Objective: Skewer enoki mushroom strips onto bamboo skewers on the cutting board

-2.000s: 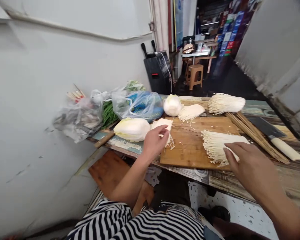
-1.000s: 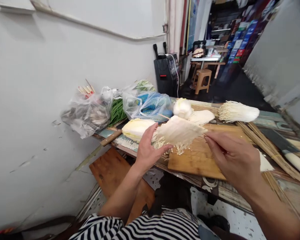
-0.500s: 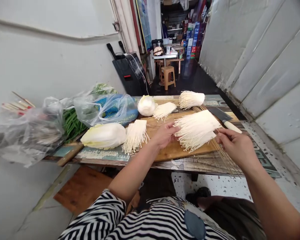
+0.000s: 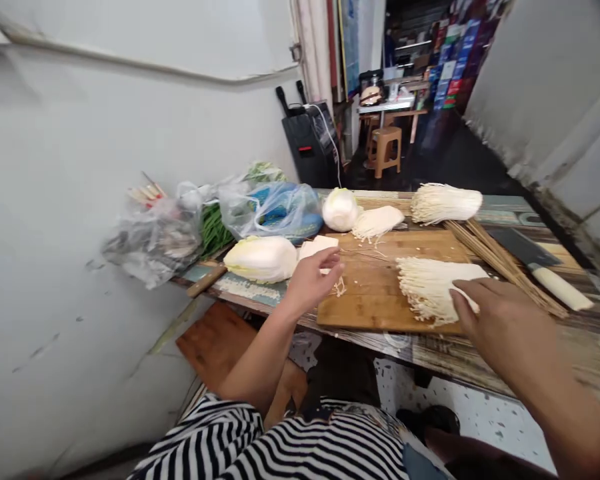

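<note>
My left hand [image 4: 316, 277] hovers at the left edge of the wooden cutting board [image 4: 365, 300], fingers curved and apart, with nothing seen in it. It partly covers a small bunch of enoki mushrooms [image 4: 317, 246] beside a long pale cabbage [image 4: 263, 259]. On the board's right side, my right hand [image 4: 503, 310] grips the cut end of a flat bunch of enoki mushrooms [image 4: 430, 287], whose caps point left. Its fingertips are partly hidden. Behind it lie a bundle of thin bamboo skewers [image 4: 505, 263] and a thicker enoki bunch [image 4: 447, 203].
A cleaver [image 4: 545, 263] with a pale handle lies at the right. At the back are a round white vegetable [image 4: 341, 209] and another enoki piece [image 4: 379, 221]. Plastic bags [image 4: 275, 210], greens [image 4: 214, 230] and a wooden-handled tool [image 4: 207, 280] occupy the left.
My view has swung left. My left hand has left the large enoki bunch and moved left towards the small one. The large bunch now lies lower on the board, under my right hand.
</note>
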A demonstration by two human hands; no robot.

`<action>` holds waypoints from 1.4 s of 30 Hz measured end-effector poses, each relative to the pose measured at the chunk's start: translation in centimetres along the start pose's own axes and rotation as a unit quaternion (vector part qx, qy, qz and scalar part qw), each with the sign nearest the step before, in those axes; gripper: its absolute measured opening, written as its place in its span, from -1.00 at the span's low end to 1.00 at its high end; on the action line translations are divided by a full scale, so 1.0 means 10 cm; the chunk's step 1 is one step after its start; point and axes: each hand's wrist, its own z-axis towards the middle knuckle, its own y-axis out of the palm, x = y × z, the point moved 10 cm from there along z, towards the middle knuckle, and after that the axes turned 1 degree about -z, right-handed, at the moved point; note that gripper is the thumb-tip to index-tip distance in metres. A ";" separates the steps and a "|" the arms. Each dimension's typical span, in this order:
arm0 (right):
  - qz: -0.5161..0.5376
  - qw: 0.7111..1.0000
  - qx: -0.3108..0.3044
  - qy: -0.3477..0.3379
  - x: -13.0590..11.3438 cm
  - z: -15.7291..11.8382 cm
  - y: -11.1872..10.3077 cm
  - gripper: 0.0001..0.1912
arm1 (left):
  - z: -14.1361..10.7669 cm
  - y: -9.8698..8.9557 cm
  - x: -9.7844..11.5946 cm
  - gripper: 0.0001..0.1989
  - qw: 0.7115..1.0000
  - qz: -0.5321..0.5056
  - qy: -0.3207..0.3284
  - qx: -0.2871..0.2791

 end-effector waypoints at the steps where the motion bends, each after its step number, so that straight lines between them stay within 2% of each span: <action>1: 0.016 0.999 -0.019 -0.029 -0.20 0.17 0.05 -0.67 | -0.07 -0.18 -0.09 -0.58 0.999 0.034 -0.009 0.029; 4: 0.028 0.983 -0.147 -0.105 -0.84 0.66 0.40 -0.67 | -0.26 -0.52 -0.33 -0.62 0.994 0.075 -0.031 0.072; 7: 0.020 0.972 -0.190 -0.140 -1.29 1.08 0.72 -0.72 | -0.38 -0.66 -0.45 -0.65 0.993 0.072 -0.030 0.088; 9: 0.007 0.966 -0.221 -0.136 -1.43 1.26 0.97 -0.75 | -0.43 -0.70 -0.48 -0.67 0.993 0.071 -0.030 0.089; 12: -0.007 0.958 -0.263 -0.115 -1.49 1.42 1.27 -0.72 | -0.45 -0.72 -0.54 -0.69 0.994 0.072 -0.033 0.076; 15: 0.004 0.955 -0.277 -0.109 -1.50 1.48 1.35 -0.72 | -0.46 -0.72 -0.60 -0.70 0.994 0.078 -0.031 0.068; 18: 0.026 0.958 -0.261 -0.115 -1.50 1.49 1.22 -0.72 | -0.45 -0.76 -0.65 -0.71 0.991 0.096 -0.026 0.088; 22: 0.048 0.971 -0.213 -0.102 -1.41 1.42 0.88 -0.66 | -0.43 -0.78 -0.64 -0.72 0.989 0.097 -0.011 0.109; 26: 0.069 0.980 -0.167 -0.077 -1.24 1.25 0.57 -0.67 | -0.39 -0.76 -0.55 -0.71 0.991 0.065 0.003 0.121; 28: 0.098 0.986 -0.117 -0.071 -1.13 1.12 0.37 -0.68 | -0.37 -0.78 -0.46 -0.69 0.988 0.049 0.020 0.142; 30: 0.145 0.986 -0.035 -0.071 -1.01 0.98 0.09 -0.69 | -0.33 -0.83 -0.35 -0.65 0.983 0.036 0.044 0.173; 33: 0.211 0.974 0.067 -0.045 -0.74 0.73 -0.29 -0.68 | -0.23 -0.86 -0.20 -0.47 0.977 0.020 0.068 0.199; 36: 0.250 0.963 0.087 0.047 -0.33 0.51 -0.47 -0.66 | -0.06 -0.67 -0.08 -0.32 0.987 -0.046 0.068 0.141; 39: 0.270 0.947 0.077 0.157 0.12 0.24 -0.47 -0.62 | 0.05 -0.31 0.10 -0.28 0.987 -0.140 0.067 0.053; 42: 0.291 0.926 0.068 0.231 0.50 -0.05 -0.37 -0.60 | 0.11 0.12 0.29 -0.28 0.972 -0.227 0.047 -0.026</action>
